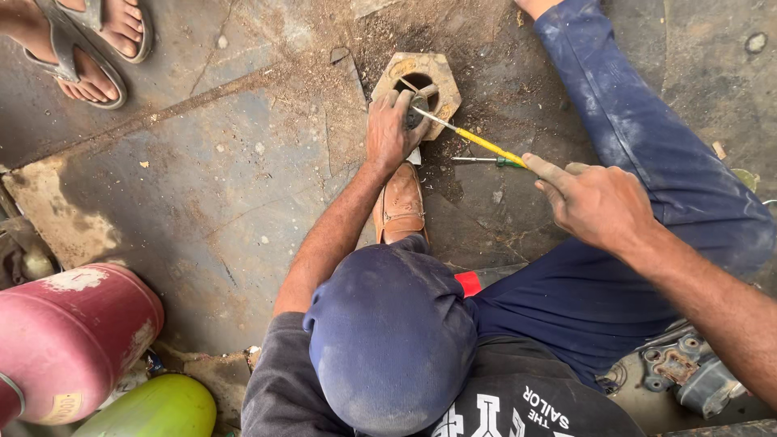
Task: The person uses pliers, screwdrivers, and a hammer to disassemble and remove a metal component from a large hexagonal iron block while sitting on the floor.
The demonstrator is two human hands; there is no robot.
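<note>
The chunky hexagonal metal nut [418, 89] is rusty tan with a round hole in the middle, sitting on the dusty floor [227, 186] just past a brown shoe [401, 206]. The left hand [392, 129] is clamped on its near edge, fingers curled into the hole. The right hand [595, 202] is closed around a yellow-handled screwdriver [469, 137], tip poking into that hole; a green-handled one [486, 161] lies just beside it.

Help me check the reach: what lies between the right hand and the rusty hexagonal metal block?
In the head view, a yellow-handled screwdriver spans from the right hand to the block; a small green-handled screwdriver lies on the floor beside it.
</note>
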